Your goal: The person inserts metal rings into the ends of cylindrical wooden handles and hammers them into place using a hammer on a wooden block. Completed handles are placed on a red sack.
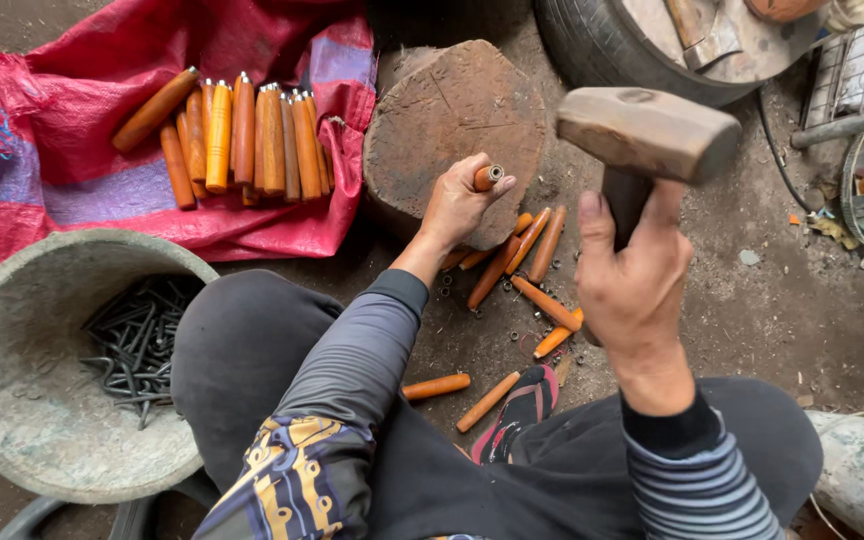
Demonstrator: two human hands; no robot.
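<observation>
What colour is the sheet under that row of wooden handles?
Red woven plastic sheet, with a bluish-grey stripe; head view shows it.

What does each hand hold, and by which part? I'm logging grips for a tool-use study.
The left hand grips an orange wooden handle around its shaft, upright on the wooden block. The right hand holds a hammer by its handle, just below the head.

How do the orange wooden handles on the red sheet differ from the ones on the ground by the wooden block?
The orange wooden handles on the red woven sheet lie side by side in a tidy row, and several show metal collars at their far ends; the orange wooden handles on the dirt lie scattered at varied angles beside the round wooden block, with small metal rings loose among them. The sheet group is larger. Both share the same orange colour and tapered shape.
</observation>
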